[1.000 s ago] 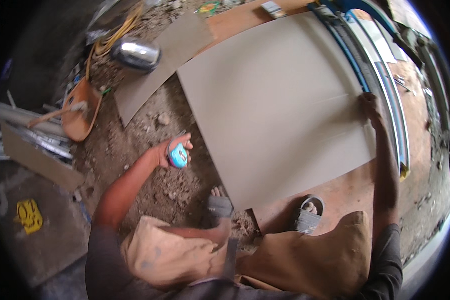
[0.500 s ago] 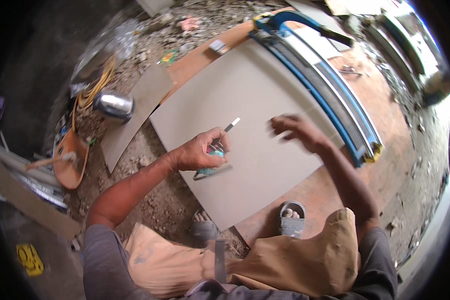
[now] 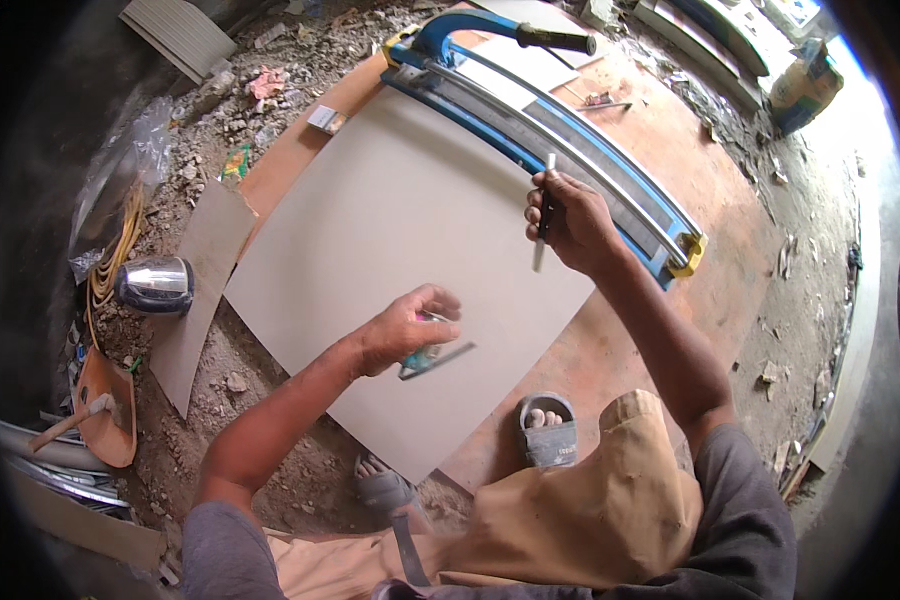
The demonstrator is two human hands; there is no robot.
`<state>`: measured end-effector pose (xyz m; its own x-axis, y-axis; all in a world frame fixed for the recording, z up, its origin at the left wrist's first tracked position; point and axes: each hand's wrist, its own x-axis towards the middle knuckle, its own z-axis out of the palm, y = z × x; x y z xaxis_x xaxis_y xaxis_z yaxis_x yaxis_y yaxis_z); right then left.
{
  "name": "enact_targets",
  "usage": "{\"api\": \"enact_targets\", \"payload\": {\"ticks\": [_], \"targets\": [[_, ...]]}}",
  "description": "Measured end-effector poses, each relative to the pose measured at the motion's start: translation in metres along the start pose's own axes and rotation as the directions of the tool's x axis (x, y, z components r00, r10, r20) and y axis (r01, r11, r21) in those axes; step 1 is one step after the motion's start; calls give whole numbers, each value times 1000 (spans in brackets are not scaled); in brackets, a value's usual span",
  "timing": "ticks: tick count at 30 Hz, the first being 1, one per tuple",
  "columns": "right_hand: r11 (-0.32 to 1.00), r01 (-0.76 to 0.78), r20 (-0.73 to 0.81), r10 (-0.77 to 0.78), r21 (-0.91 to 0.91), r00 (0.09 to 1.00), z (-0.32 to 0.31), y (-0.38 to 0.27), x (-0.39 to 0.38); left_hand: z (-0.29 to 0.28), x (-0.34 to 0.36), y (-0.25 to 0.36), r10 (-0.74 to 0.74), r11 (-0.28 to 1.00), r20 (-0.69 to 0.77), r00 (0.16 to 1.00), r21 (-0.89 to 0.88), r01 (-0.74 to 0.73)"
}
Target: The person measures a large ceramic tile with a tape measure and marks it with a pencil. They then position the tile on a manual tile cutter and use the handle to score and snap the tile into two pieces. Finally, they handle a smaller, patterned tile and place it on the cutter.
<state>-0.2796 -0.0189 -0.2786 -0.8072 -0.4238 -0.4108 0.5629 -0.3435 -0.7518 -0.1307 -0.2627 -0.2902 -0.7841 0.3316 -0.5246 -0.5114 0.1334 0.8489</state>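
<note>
My right hand [image 3: 573, 222] holds a slim black-and-white marker pen [image 3: 544, 215] nearly upright between thumb and fingers, above the right part of a large pale grey tile [image 3: 390, 220]. Lower and to the left, my left hand [image 3: 410, 328] is closed on a small teal object [image 3: 422, 360] with a dark straight edge; blur and the fingers hide what kind it is. Both hands are above the tile. Along its far right side lies a blue tile cutter [image 3: 560, 140] with metal rails and a dark-gripped handle.
A brown board [image 3: 660, 370] lies under the tile and cutter. At the left are a shiny metal container [image 3: 156, 285], an orange scoop-shaped piece [image 3: 110, 410] and yellow cord [image 3: 120, 235]. Rubble [image 3: 225, 120] covers the ground. A small white box [image 3: 325, 119] sits at the tile's far edge.
The marker pen has passed from my left hand to my right, which now grips it and is raised. My left hand keeps the teal object. The view has shifted.
</note>
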Motion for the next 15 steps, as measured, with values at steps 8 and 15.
{"api": "enact_targets", "payload": {"ticks": [8, 15], "targets": [[738, -461, 26, 542, -493, 840, 16, 62, -39, 11, 21, -7, -50, 769, -256, 965, 607, 200], [755, -272, 161, 444, -597, 881, 21, 92, -46, 24, 28, -10, -143, 777, -202, 969, 583, 237]]}}
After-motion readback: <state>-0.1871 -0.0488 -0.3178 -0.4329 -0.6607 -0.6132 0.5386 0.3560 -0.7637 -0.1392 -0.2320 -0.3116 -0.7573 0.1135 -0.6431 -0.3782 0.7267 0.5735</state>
